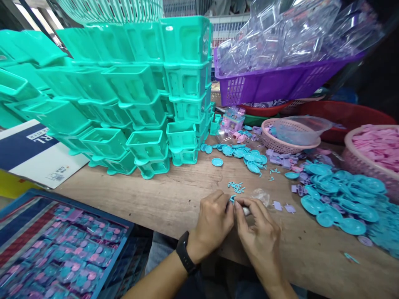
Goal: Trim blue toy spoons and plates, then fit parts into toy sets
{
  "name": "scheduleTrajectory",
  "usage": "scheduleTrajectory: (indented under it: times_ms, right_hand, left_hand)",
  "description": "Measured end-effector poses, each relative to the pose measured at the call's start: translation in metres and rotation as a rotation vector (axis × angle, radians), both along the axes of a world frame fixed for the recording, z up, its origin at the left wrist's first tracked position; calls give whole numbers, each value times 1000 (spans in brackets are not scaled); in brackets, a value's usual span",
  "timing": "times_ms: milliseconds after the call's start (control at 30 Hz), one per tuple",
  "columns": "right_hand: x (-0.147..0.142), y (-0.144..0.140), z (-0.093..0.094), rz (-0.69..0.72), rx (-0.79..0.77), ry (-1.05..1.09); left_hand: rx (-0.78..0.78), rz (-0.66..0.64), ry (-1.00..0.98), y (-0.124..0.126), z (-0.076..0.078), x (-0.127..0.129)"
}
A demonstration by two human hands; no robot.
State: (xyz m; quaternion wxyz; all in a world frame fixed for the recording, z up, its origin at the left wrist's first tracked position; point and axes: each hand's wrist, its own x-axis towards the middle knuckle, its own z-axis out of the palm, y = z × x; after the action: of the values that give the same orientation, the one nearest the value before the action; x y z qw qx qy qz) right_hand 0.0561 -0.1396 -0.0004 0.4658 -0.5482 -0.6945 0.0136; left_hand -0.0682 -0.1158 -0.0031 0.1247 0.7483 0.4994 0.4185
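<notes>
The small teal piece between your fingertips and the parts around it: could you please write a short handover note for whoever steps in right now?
Left hand: fingertips pinch a small teal piece over the wooden table; black wristband on that wrist.
Right hand: fingertips meet the left hand's at the same piece; something pale shows under its fingers, unclear what.
Nearby: loose small teal bits, lilac squares, blue plates to the right, stacked teal bins behind.
Done: packed sets fill the blue crate at lower left.
Left: many loose parts lie unpacked.

left hand [215, 220] + right hand [260, 232] | pinching small blue piece [232, 198] | over wooden table [174, 195]
</notes>
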Motion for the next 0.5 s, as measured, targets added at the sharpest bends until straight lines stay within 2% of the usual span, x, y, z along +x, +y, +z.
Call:
scheduleTrajectory:
  times_ms: [100,167,267,333,400,433,500]
  right_hand:
    - [0,1,-5,9,-45,10]
    - [1,2,-10,-5,-62,31]
    - [16,8,-17,-25,-93,29]
    - [41,17,-16,-54,-128,14]
    - [82,29,-8,-187,-133,11]
    - [108,36,-2,-309,-94,16]
    - [164,49,13,-629,-46,-39]
  left_hand:
    - [105,-51,166,2,-8,0]
    - [109,-79,194,2,-12,1]
    - [25,-203,109,6,-14,5]
    - [-40,-336,43,16,-14,6]
    - [-77,-365,44,35,-13,4]
    - [-84,-316,80,49,-12,2]
    - [-87,-125,202,80,-9,-3]
